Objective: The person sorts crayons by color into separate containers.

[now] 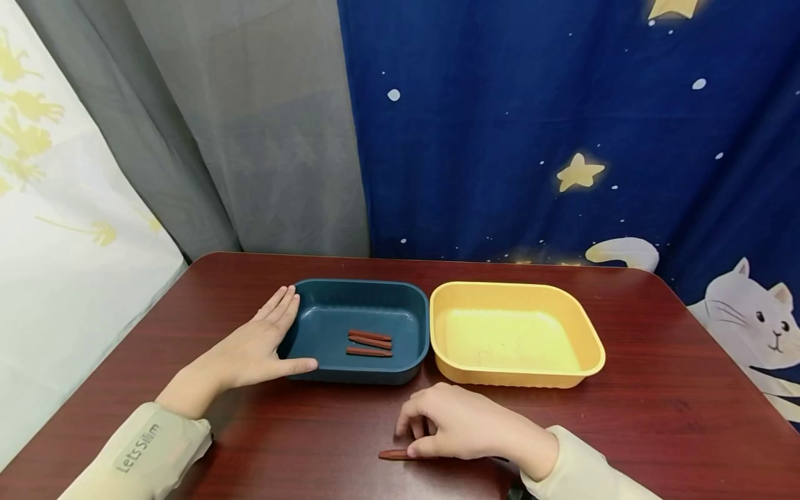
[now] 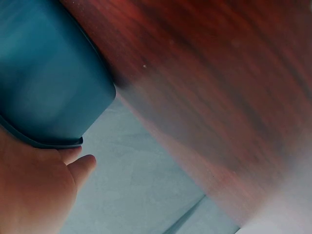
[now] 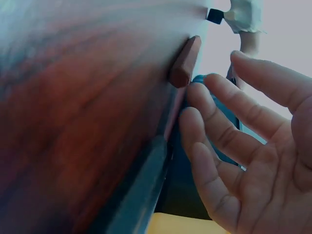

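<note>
My left hand [image 1: 253,347] lies with straight fingers along the left side of a dark blue plastic basin [image 1: 375,376], its thumb at the front rim. Three short reddish-brown sticks [image 1: 369,352] with tapered ends lie on the basin's floor. Another such stick [image 1: 392,455] rests on the table in front, six-sided in the right wrist view. Over it is my right hand [image 1: 462,422], thumb overlapping the stick in the head view. From the right wrist, the fingers [image 3: 234,131] are loosely bent and apart from the stick, holding nothing.
A yellow basin [image 1: 519,376] stands right beside the blue one, their rims nearly meeting. Both sit on a dark red wood-grain table [image 1: 300,444]. Behind the table hang a grey curtain [image 1: 262,139] and a blue star-patterned curtain [image 1: 475,139]; white cloth [image 1: 75,243] hangs at left.
</note>
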Motion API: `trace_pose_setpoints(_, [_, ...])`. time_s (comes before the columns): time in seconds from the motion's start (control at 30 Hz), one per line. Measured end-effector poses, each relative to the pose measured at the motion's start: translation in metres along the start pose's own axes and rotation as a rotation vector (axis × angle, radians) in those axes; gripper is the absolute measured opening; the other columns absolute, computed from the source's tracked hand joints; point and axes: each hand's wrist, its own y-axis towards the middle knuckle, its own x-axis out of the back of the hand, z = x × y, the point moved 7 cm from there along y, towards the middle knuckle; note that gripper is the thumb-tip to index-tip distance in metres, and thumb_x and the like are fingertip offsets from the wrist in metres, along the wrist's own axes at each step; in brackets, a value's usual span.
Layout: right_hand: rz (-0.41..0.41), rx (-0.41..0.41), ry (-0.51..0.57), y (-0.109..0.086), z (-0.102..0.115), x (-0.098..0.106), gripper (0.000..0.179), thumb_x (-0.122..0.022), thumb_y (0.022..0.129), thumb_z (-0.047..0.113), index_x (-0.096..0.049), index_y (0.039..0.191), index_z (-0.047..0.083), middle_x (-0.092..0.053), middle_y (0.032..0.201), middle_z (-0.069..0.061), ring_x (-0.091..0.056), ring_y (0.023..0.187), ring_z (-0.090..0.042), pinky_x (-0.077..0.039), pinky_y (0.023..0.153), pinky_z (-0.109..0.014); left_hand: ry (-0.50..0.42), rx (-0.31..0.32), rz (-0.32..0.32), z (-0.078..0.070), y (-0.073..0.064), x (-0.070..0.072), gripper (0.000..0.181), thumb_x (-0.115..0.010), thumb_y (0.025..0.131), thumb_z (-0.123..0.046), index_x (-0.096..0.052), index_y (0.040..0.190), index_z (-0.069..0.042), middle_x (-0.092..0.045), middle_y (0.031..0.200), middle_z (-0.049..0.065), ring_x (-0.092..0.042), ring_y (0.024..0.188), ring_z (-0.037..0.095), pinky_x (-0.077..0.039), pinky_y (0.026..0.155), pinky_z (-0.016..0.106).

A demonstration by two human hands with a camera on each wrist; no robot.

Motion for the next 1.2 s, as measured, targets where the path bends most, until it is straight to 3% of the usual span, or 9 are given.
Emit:
trace_pose_setpoints(0.27, [0.060,-0.011,-0.122,0.005,0.002,-0.008,0.010,-0.080,0.082,0.025,-0.071,0.086,0.026,-0.053,0.065,0.020,-0.048,0.061,0.009,-0.041,0.055,-0.013,-0.003,-0.010,-0.010,0.000,-0.001,0.001,0.116,-0.061,0.083,-0.072,-0.016,0.156,0.006,-0.006,0.167,0.020,-0.002,0.156,0.035,-0.023,0.119,0.059])
trace_pose_setpoints(0.7, [0.106,-0.127,-0.166,0.011,0.003,-0.014,0.021,-0.083,0.078,0.021,-0.064,0.074,0.028,-0.052,0.061,0.017,-0.048,0.055,0.002,-0.040,0.048,-0.020,-0.005,-0.002,0.002,0.001,0.000,0.000,0.117,-0.061,0.083,-0.072,-0.015,0.156,0.005,-0.005,0.167,0.019,-0.002,0.156,0.035,-0.023,0.119,0.059])
trace_pose_setpoints(1.2, [0.098,-0.097,-0.095,0.009,0.001,-0.013,0.020,-0.076,0.079,0.012,-0.064,0.075,0.028,-0.052,0.060,0.016,-0.046,0.053,0.002,-0.039,0.047,-0.019,-0.001,-0.001,0.000,-0.001,0.000,0.001,0.116,-0.060,0.083,-0.073,-0.015,0.156,0.005,-0.006,0.167,0.019,-0.003,0.155,0.037,-0.022,0.119,0.059])
